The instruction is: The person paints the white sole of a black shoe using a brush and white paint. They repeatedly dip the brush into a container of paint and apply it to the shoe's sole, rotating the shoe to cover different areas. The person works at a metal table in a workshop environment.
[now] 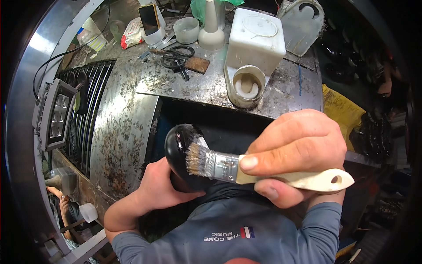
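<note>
My right hand [301, 143] is closed round the pale wooden handle of a flat paintbrush [225, 167], thumb on top near the metal ferrule. The brush points left, and its bristles touch the upper part of a glossy black shoe [176, 147]. Below it, my left hand [160, 182] grips the shoe, which stands with its rounded toe end up. Most of the left fingers are hidden behind the shoe. A pale patch shows on the shoe just above the bristles.
Beyond my hands stands a white plastic dispenser [259, 37] with a round cup [247, 88] of white liquid. Scissors [176, 55], a brown block [197, 65], a phone [149, 21] and a white bottle [211, 33] sit on the stained metal bench. A lamp [57, 114] stands left.
</note>
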{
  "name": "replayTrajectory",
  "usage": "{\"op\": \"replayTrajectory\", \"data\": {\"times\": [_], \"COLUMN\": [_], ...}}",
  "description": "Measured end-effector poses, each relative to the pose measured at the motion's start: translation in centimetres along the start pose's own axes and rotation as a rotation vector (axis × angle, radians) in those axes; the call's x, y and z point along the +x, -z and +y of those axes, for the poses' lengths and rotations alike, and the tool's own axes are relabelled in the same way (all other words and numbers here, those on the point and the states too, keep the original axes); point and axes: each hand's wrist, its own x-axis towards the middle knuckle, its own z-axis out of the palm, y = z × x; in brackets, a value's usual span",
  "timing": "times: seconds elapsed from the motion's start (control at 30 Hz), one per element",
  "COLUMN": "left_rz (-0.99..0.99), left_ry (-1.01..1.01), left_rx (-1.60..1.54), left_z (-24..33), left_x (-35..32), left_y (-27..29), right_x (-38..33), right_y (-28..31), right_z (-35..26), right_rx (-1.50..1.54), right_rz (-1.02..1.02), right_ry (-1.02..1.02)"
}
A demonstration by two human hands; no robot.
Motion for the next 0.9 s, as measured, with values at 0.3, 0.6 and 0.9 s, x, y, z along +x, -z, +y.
{"op": "replayTrajectory", "data": {"times": [0.3, 0.6, 0.9], "left_rz": [-0.172, -0.301, -0.234], "left_ry": [0.099, 0.242, 0.289], "left_rx": [-0.528, -0.982, -1.131], "left_z": [-0.7, 0.9, 0.2], "left_x": [-1.1, -0.3, -0.2], "left_y": [-0.6, 0.6, 0.3], "right_x": [1.1, -0.2, -1.5], "right_y": [0.2, -0.6, -1.8], "right_z": [1.9, 2.6, 3.0], "right_rx": [-0.074, -0.054, -0.002], "right_rz": [-0.077, -0.108, -0.132], "right_ry": [0.055, -0.039, -0.097]}}
